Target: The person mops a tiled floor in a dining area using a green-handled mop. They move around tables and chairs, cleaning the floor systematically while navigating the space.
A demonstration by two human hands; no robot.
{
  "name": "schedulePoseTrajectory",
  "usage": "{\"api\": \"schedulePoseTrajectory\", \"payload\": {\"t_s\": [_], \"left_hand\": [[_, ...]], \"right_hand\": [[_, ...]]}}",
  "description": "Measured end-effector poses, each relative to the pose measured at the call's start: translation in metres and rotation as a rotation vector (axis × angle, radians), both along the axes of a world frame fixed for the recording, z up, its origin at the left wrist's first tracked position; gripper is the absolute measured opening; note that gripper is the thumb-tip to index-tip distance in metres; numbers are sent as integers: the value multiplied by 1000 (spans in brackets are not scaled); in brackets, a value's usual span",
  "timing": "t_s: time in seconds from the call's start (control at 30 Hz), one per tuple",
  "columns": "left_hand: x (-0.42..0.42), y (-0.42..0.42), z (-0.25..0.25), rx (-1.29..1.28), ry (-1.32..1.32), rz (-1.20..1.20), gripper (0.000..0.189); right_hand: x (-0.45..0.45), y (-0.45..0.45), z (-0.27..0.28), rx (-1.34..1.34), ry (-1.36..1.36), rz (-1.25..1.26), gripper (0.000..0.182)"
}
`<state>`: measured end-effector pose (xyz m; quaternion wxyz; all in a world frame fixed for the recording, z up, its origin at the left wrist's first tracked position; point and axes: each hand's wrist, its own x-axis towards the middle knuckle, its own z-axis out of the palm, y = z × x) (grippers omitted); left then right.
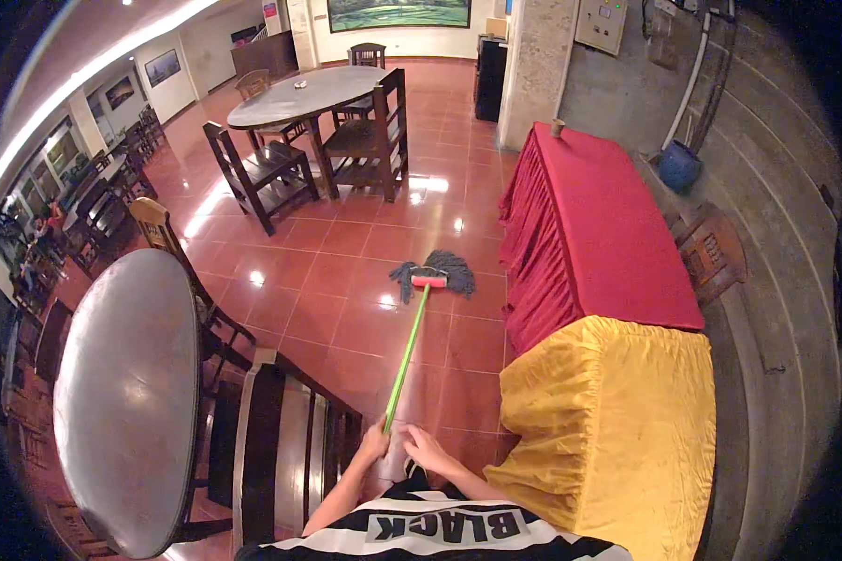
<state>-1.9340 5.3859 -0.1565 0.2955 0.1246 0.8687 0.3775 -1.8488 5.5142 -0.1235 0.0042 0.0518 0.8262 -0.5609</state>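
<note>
A string mop with a lime-green handle point(408, 345) reaches forward from my body. Its grey yarn head point(452, 270), with a pink clamp point(429, 281), lies spread on the glossy red tile floor point(337, 317). My left hand point(374, 443) grips the handle near its upper end. Just to the right of the handle is my right hand point(426, 447), apart from it, with fingers spread and nothing visible in them. The end of the handle below my left hand is hidden.
To the right stands a table with red cloth point(624, 231) and yellow cloth point(652, 421). A grey oval table point(130, 400) and dark wooden chair point(288, 435) are close on the left. Ahead are another oval table point(316, 92), chairs point(259, 172) and a pillar point(537, 70).
</note>
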Motion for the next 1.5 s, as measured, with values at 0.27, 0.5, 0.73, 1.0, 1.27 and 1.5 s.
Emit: {"api": "schedulePoseTrajectory", "payload": {"t_s": [0.27, 0.5, 0.73, 1.0, 1.27, 1.5], "left_hand": [[25, -13, 39, -127, -74, -4, 47], [-91, 98, -2, -91, 129, -3, 46], [-295, 279, -1, -127, 19, 55, 46], [-343, 349, -47, -174, 137, 113, 44], [-232, 255, 12, -84, -79, 179, 44], [-86, 163, 70, 325, -440, 536, 44]], "right_hand": [[-36, 22, -6, -182, -146, 176, 27], [-125, 108, 1, -126, -89, 31, 28], [-187, 223, -18, -44, -83, -62, 27], [-242, 302, -35, 87, -153, -87, 27], [-300, 278, -85, -18, -409, -120, 49], [-258, 192, -78, -34, -629, 167, 54]]}}
